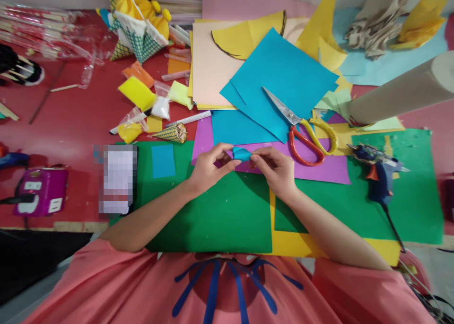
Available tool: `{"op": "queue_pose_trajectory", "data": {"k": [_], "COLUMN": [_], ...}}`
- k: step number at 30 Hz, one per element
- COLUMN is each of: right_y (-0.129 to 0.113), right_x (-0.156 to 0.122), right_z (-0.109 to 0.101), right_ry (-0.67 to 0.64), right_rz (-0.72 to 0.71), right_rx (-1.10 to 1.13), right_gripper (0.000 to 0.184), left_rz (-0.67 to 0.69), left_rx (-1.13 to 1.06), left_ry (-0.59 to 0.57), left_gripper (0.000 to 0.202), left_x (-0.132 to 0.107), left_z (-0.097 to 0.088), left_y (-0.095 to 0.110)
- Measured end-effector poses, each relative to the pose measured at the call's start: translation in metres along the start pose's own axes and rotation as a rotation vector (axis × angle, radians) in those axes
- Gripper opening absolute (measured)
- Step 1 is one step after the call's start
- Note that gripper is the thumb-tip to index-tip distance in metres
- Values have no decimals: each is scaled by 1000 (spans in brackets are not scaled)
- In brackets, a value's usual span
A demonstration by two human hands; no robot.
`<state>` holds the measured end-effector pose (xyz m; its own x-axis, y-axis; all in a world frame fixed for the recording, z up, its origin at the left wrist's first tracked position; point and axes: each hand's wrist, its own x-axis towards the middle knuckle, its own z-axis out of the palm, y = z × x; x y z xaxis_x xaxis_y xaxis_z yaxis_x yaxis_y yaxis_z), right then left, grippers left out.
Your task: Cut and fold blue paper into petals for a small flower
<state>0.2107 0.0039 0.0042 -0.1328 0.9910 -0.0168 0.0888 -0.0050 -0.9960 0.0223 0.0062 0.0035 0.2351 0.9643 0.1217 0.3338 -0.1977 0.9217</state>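
A small piece of blue paper, curled or folded, is held between my two hands above the purple sheet. My left hand pinches its left end between thumb and fingers. At the other end, the thumb and index finger of my right hand grip its narrower tip. A flat blue paper rectangle lies on the green sheet to the left. Scissors with one red and one yellow handle rest on blue sheets just beyond my right hand.
A glue gun lies at right, its cord running off the front edge. A white paper roll slants behind it. Left are a phone, a small patterned cone, clay packets and a purple power box.
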Motion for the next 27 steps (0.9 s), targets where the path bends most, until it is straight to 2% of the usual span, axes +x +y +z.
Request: {"op": "queue_pose_trajectory", "data": {"k": [2, 5, 8, 10, 17, 27], "right_y": [-1, -4, -3, -2, -1, -2], "right_x": [2, 7, 9, 8, 6, 4], "right_z": [0, -1, -3, -4, -6, -3], "right_ry": [-28, -137, -279, -327, -315, -220], "right_rz": [38, 87, 92, 65, -118, -236], "right_rx": [66, 192, 241, 208, 18, -108], "right_gripper": [16, 22, 35, 40, 20, 10], "left_rz": [95, 218, 272, 278, 339, 459], "left_rx": [84, 147, 160, 175, 217, 278], "left_ry": [39, 28, -27, -40, 9, 72], "left_gripper": [19, 20, 15, 10, 6, 6], "left_x": [3, 5, 5, 5, 5, 3], "left_z": [-1, -3, -4, -5, -7, -4], "left_y": [2, 5, 6, 5, 5, 6]}}
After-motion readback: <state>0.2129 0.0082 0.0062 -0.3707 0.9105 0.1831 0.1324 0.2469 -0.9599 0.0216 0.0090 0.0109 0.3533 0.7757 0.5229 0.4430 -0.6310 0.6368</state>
